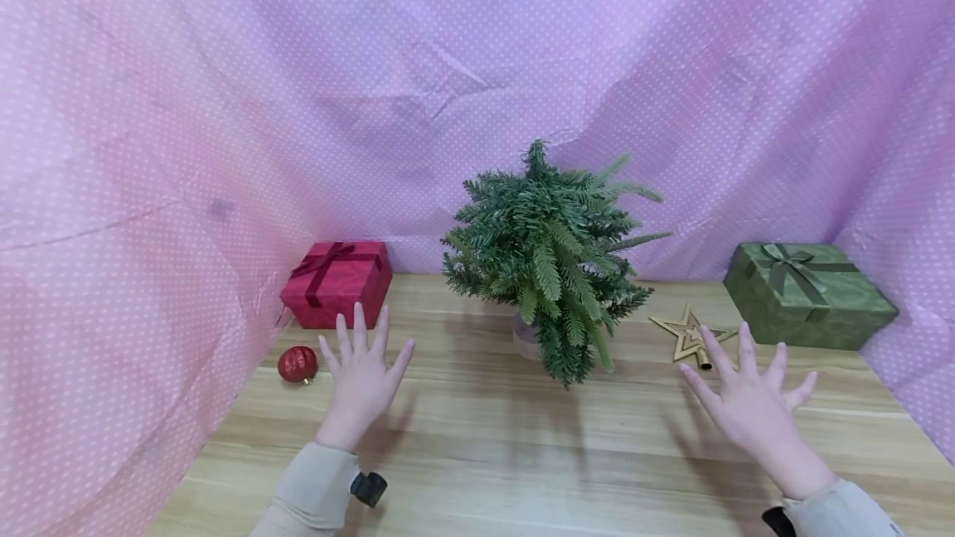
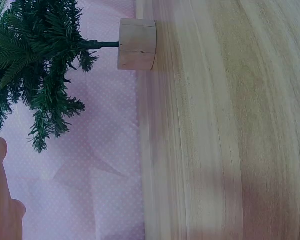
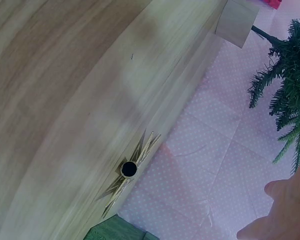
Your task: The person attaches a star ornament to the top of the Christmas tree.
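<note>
Both hands are raised over the wooden table, fingers spread and holding nothing. My left hand (image 1: 362,384) is just right of a shiny red bauble (image 1: 298,365), with its fingertips overlapping the front of a red gift box (image 1: 339,284) in the head view. On the other side, my right hand (image 1: 755,404) is nearest a gold star tree topper (image 1: 690,335), whose hollow socket faces the front. Between the hands, farther back, a small green Christmas tree (image 1: 548,247) stands upright on a round wooden base (image 2: 137,45).
A green gift box (image 1: 809,292) with a ribbon bow sits at the back right, behind the star. Pink polka-dot cloth (image 1: 358,106) hangs behind the wood-grain table (image 1: 477,454) and along both sides. A dark band shows at each sleeve cuff.
</note>
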